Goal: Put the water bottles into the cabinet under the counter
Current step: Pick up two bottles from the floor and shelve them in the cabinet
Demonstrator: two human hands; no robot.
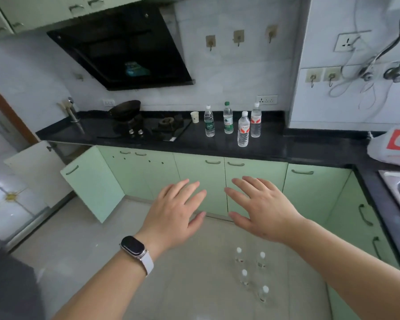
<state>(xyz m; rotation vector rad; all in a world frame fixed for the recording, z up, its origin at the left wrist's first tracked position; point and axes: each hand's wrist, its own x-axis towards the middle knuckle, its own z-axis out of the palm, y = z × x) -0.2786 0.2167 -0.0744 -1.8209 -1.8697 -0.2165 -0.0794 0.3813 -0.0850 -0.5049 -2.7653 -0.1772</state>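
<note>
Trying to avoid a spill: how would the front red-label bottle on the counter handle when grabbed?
The front red-label bottle looks capped and filled, so probably weighty, unlikely to leak. Tall and narrow, it could tip if nudged near the top.

Before you, the black counter [286, 148] carries, from left to right, a stove [143, 128], a cup [195, 117], four upright bottles [243, 132] grouped close together and, at the far right, a bag [393, 144]. On the floor [194, 285] you have four more bottles [261, 260], standing upright in a loose cluster.
</note>
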